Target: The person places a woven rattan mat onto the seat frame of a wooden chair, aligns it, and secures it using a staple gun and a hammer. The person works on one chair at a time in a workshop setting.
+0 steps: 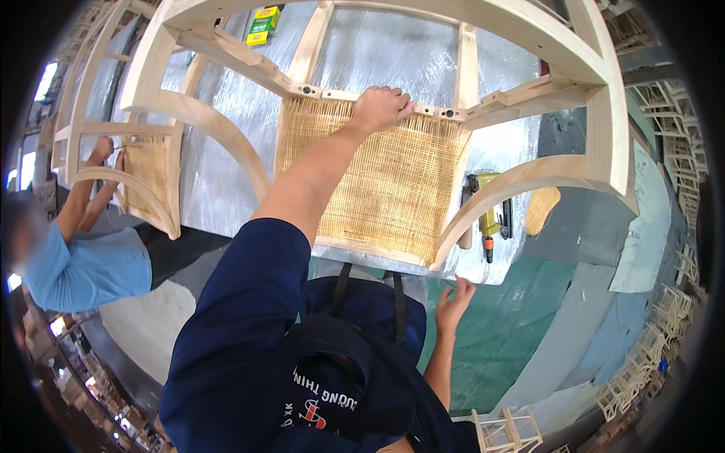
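A pale wooden chair frame stands over the work table, its curved braces arching toward me. Woven cane webbing spans the frame's flat panel, with loose strand ends along the far edge. My left hand reaches across the webbing, its fingers curled over the far wooden rail. Off the table's near right corner, my right hand hangs with its fingers apart and nothing visible in it. A yellow-green staple gun with an orange end lies on the table, beyond the right curved brace.
A green and yellow box lies at the far left of the table. To the left, a co-worker in a blue shirt handles another cane-panelled frame. More wooden frames stand along the right side.
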`<action>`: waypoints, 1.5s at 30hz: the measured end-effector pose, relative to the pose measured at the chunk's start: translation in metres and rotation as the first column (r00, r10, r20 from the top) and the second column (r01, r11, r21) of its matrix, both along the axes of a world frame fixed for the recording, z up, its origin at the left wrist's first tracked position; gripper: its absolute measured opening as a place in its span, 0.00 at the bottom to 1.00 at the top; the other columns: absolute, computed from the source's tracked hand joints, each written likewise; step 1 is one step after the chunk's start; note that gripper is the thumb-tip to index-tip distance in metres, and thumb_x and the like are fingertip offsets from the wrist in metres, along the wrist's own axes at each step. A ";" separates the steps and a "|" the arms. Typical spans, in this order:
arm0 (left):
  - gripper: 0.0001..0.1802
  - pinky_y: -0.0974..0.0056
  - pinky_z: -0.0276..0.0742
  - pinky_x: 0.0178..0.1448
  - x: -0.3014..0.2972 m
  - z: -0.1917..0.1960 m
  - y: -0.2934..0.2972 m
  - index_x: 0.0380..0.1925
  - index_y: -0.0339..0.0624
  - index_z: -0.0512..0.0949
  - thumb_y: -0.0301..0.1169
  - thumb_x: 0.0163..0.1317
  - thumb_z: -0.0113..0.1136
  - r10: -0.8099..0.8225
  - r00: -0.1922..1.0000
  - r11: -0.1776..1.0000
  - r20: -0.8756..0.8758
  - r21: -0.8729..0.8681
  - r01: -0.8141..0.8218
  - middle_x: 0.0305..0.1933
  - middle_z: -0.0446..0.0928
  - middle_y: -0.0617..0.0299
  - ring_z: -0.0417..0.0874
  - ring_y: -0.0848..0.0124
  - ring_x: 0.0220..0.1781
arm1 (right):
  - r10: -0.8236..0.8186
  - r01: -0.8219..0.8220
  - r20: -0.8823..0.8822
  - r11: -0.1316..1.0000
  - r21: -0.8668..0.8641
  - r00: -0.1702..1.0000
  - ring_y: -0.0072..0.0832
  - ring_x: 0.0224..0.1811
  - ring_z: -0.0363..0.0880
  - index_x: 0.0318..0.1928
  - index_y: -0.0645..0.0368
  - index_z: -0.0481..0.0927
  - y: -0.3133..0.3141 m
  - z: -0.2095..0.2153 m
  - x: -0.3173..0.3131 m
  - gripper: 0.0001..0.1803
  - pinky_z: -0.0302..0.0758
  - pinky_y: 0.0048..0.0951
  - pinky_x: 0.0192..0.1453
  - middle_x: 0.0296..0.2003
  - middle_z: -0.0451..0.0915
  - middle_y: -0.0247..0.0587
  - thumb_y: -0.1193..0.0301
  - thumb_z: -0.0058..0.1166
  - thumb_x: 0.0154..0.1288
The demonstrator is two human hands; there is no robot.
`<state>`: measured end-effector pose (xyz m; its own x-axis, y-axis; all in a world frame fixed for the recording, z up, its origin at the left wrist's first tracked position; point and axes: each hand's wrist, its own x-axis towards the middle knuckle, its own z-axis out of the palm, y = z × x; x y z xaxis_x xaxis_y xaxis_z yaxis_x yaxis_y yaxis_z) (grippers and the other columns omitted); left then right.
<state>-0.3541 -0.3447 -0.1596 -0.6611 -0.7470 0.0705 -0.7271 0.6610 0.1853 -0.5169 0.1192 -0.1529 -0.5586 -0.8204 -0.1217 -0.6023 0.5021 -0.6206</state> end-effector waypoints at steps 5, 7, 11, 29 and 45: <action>0.26 0.53 0.80 0.54 0.001 0.004 0.002 0.40 0.48 0.85 0.51 0.78 0.41 0.017 1.000 0.996 0.015 0.085 -0.019 0.39 0.84 0.59 0.86 0.60 0.44 | -0.257 0.228 0.195 0.960 0.160 0.947 0.51 0.55 0.75 0.55 0.59 0.81 0.031 0.002 0.059 0.23 0.74 0.46 0.58 0.53 0.72 0.52 0.84 0.56 0.58; 0.26 0.51 0.79 0.56 0.001 0.006 0.004 0.43 0.47 0.83 0.51 0.79 0.40 0.007 1.000 0.995 0.026 0.100 -0.010 0.42 0.84 0.57 0.85 0.58 0.47 | -0.193 0.187 0.131 0.981 0.053 0.973 0.50 0.53 0.76 0.53 0.59 0.82 0.033 0.007 0.066 0.20 0.75 0.44 0.55 0.51 0.74 0.52 0.84 0.55 0.59; 0.27 0.49 0.78 0.57 0.001 0.015 0.002 0.44 0.45 0.83 0.50 0.79 0.37 -0.015 1.000 0.988 0.004 0.153 0.014 0.44 0.84 0.56 0.85 0.56 0.48 | -0.155 0.157 0.090 0.988 -0.011 0.984 0.50 0.51 0.78 0.51 0.62 0.81 0.028 0.022 0.063 0.17 0.75 0.44 0.56 0.46 0.77 0.53 0.83 0.55 0.61; 0.25 0.44 0.57 0.73 0.125 0.020 0.262 0.61 0.39 0.74 0.32 0.64 0.59 0.208 0.935 0.905 -0.286 0.419 -0.073 0.72 0.64 0.49 0.62 0.48 0.75 | 0.349 -0.351 0.195 0.936 -0.022 0.917 0.50 0.43 0.82 0.50 0.66 0.81 -0.096 0.050 0.064 0.14 0.78 0.43 0.49 0.43 0.81 0.54 0.84 0.56 0.63; 0.43 0.39 0.45 0.83 0.195 -0.005 0.213 0.73 0.19 0.54 0.44 0.71 0.53 0.485 0.871 0.839 0.080 0.238 -0.489 0.79 0.42 0.22 0.44 0.31 0.82 | 0.325 -0.288 -0.299 0.944 0.162 0.897 0.68 0.76 0.54 0.72 0.77 0.57 -0.162 -0.006 0.073 0.40 0.60 0.55 0.78 0.72 0.53 0.80 0.58 0.54 0.74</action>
<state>-0.1595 -0.1313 -0.1650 -0.2066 -0.9648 -0.1624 -0.9478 0.1561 0.2781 -0.4444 -0.0429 -0.1588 -0.3054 -0.9488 -0.0804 -0.8928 0.3147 -0.3222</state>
